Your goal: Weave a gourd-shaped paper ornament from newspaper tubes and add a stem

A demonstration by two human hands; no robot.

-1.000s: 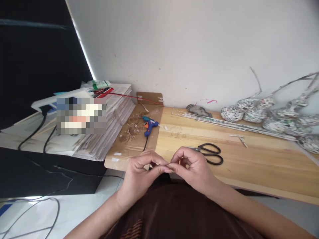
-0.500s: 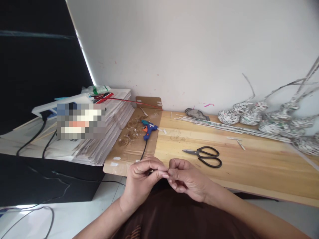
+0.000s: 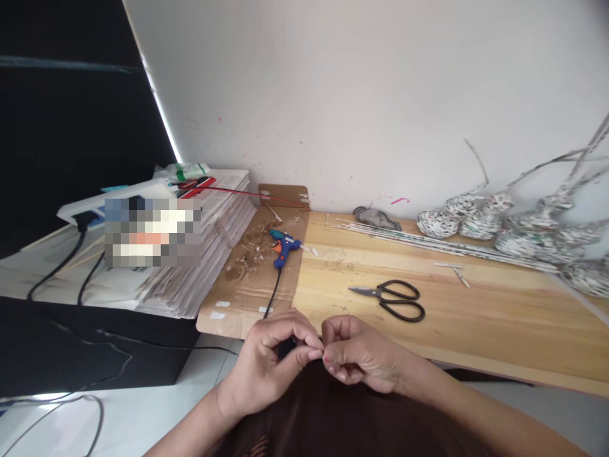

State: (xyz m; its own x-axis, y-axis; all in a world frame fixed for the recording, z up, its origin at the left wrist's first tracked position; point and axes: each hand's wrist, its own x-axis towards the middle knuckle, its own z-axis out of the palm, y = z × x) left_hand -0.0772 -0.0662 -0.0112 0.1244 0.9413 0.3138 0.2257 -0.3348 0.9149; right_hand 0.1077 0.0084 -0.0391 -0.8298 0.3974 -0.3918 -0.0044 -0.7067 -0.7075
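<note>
Over my lap, just off the table's front edge, my left hand [image 3: 281, 355] and my right hand [image 3: 359, 352] meet at the fingertips. Both are closed in a pinch, thumb against forefinger. Whatever lies between the fingertips is too small or too hidden to make out. Beyond the right hand, black-handled scissors [image 3: 392, 299] lie on the wooden table [image 3: 476, 324], blades pointing left. Past the left hand, a blue glue gun [image 3: 285, 251] rests on a stained cardboard sheet [image 3: 242, 298], its cord running back towards me.
Long rolled-paper sticks [image 3: 442, 246] lie along the back of the table near a grey glove [image 3: 377, 218]. Several woven paper gourd shapes [image 3: 480, 222] stand against the wall. At left, a tall paper stack [image 3: 209, 254] carries a power strip [image 3: 118, 198] with cords hanging down.
Both hands have dropped slightly towards my lap, still pinched together. The glue gun and scissors stay in place.
</note>
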